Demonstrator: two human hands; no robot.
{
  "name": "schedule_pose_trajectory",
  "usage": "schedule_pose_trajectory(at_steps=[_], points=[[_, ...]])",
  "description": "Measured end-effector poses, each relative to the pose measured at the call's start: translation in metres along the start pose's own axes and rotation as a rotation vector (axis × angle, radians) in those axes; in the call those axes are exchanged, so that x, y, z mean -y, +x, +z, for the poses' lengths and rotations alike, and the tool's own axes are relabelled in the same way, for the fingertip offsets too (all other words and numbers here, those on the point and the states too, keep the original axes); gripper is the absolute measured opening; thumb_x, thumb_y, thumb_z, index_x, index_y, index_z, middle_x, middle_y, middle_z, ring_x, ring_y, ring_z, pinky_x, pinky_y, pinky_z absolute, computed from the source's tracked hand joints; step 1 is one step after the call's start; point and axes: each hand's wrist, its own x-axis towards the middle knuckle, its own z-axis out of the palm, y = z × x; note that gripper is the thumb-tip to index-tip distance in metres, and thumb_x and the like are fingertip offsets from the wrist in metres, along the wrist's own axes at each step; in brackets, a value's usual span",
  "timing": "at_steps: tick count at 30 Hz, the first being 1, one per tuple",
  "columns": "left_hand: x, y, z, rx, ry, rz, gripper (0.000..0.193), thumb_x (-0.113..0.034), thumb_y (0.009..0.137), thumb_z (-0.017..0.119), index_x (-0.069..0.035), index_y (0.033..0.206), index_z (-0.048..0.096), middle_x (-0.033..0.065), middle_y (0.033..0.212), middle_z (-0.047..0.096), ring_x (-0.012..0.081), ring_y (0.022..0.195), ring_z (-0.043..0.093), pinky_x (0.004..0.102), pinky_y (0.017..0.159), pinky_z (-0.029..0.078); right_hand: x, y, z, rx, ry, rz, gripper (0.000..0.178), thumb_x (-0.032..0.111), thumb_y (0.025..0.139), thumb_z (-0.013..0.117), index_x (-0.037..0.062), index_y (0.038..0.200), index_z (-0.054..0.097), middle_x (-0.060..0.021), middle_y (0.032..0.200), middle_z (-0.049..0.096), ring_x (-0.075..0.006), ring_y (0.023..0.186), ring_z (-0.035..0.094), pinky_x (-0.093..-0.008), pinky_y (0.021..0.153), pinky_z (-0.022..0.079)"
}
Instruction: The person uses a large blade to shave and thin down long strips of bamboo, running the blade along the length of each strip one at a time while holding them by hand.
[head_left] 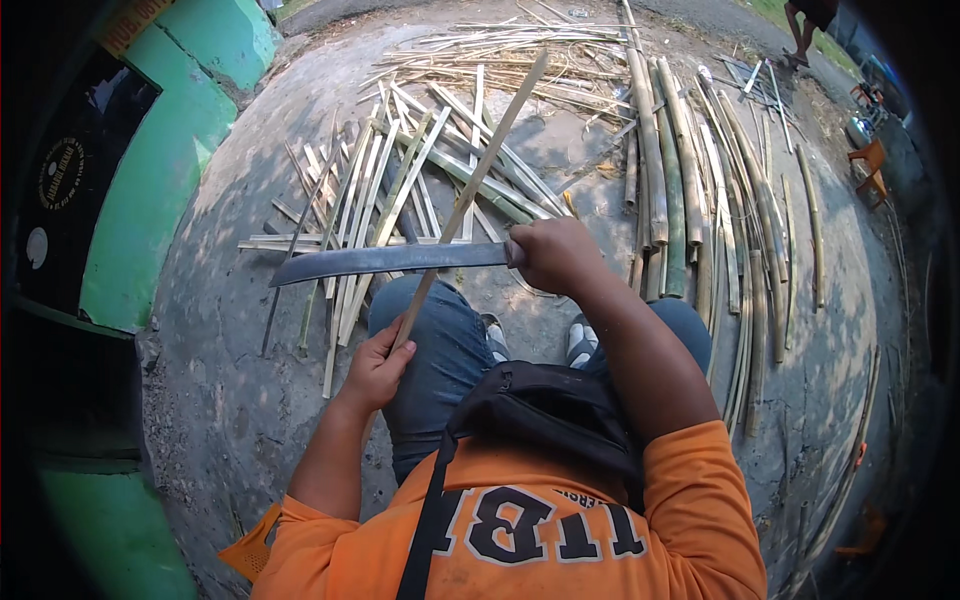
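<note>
My right hand (557, 256) is closed around the handle of a machete (400, 260). Its long grey blade points left and crosses over a bamboo strip (478, 178). My left hand (379, 371) grips that strip low down, above my left knee, with the thumb laid along it. From there the strip slants up and away to the right, its far end in the air. The blade lies across the strip above my left hand; whether its edge bites into the bamboo I cannot tell.
Split bamboo strips (372, 190) lie in a loose pile ahead of my knees. Whole bamboo poles (660, 170) stretch along the right, and thinner strips (500, 55) lie farther off. A green wall (140, 200) stands at left. A person's legs (800, 35) show at far right, near an orange chair (868, 168).
</note>
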Motion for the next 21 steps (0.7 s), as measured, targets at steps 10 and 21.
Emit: schedule_pose_trajectory(at_steps=[10, 21], points=[[0.009, 0.004, 0.010, -0.016, 0.022, 0.374, 0.049, -0.006, 0.104, 0.060, 0.000, 0.152, 0.054, 0.0067, 0.128, 0.072, 0.0101, 0.116, 0.062, 0.0258, 0.102, 0.046, -0.031, 0.001, -0.032, -0.119, 0.229, 0.345, 0.019, 0.028, 0.093, 0.069, 0.0096, 0.093, 0.073, -0.0213, 0.087, 0.072, -0.0446, 0.085, 0.070, -0.0547, 0.076, 0.055], [0.007, 0.002, 0.001, 0.060, -0.003, 0.242, 0.052, -0.009, 0.107, 0.057, -0.014, 0.158, 0.049, -0.0107, 0.071, 0.042, -0.0003, 0.053, 0.035, 0.0195, 0.048, 0.027, -0.022, 0.002, -0.019, -0.075, 0.109, 0.044, 0.011, 0.020, 0.084, 0.070, 0.0103, 0.080, 0.067, -0.0185, 0.072, 0.066, -0.0442, 0.074, 0.066, -0.0542, 0.067, 0.053]])
